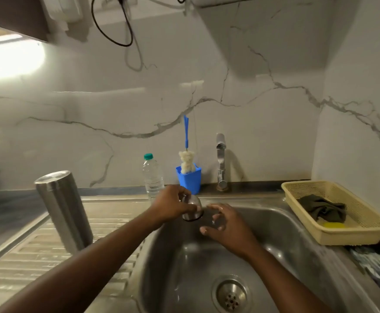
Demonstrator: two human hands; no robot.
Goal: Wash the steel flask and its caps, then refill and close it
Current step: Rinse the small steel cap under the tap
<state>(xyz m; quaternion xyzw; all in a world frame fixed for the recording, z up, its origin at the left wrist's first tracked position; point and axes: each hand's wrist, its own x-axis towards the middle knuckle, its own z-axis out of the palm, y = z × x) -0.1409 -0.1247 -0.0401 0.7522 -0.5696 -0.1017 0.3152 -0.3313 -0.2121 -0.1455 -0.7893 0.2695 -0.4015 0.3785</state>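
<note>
The job looks to be in its early washing stage. Over the far left part of the sink (275,236), the left hand (173,206) grips a domed steel cap (193,211), fingers curled over its top and its open mouth facing down. Just to the right, the right hand (227,224) hovers with fingers spread and loosely bent; it seems to hold nothing, though the dark gap beside the cap is hard to read. The steel flask (64,211) stands apart on the draining board (37,256) at left. No water shows at the tap (220,159), and the bottle brush (186,163) sits unused in its holder beside a plastic bottle (153,175). Scrubbing, rinsing, refilling and closing all appear left to do.
</note>
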